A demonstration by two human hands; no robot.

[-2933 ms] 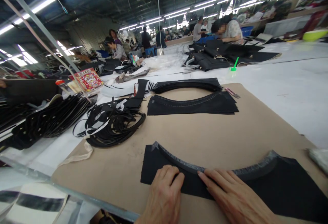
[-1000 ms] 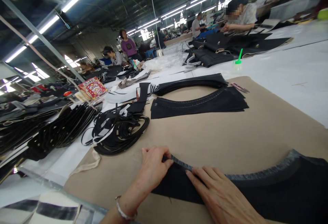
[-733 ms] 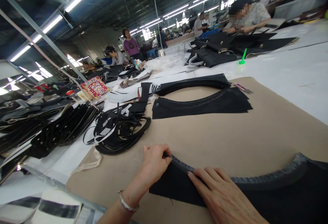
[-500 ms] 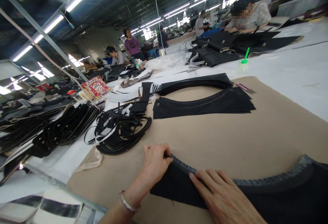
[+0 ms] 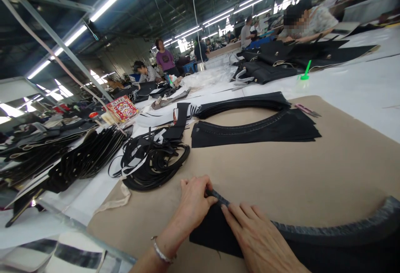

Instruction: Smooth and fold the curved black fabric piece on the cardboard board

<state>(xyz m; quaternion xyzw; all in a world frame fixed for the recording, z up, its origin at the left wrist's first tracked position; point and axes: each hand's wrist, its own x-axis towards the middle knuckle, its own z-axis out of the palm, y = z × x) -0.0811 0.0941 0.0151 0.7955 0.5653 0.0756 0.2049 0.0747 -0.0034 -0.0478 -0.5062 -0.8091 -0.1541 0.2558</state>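
Far to the left of the left hand (image 5: 193, 203), fanned black strips (image 5: 87, 156) lie on the desk (image 5: 350, 81), and a tangled coil of black straps (image 5: 153, 162) sits just up-left of it. The left hand pinches the near left end of the curved black panel (image 5: 312, 239), fingers closed on its folded grey edge. Touching it on the right, the right hand (image 5: 259, 239) lies flat, fingers spread, pressing the panel onto the tan board (image 5: 281, 169). Well beyond both hands rest 2 stacks of similar curved black pieces (image 5: 256, 129)
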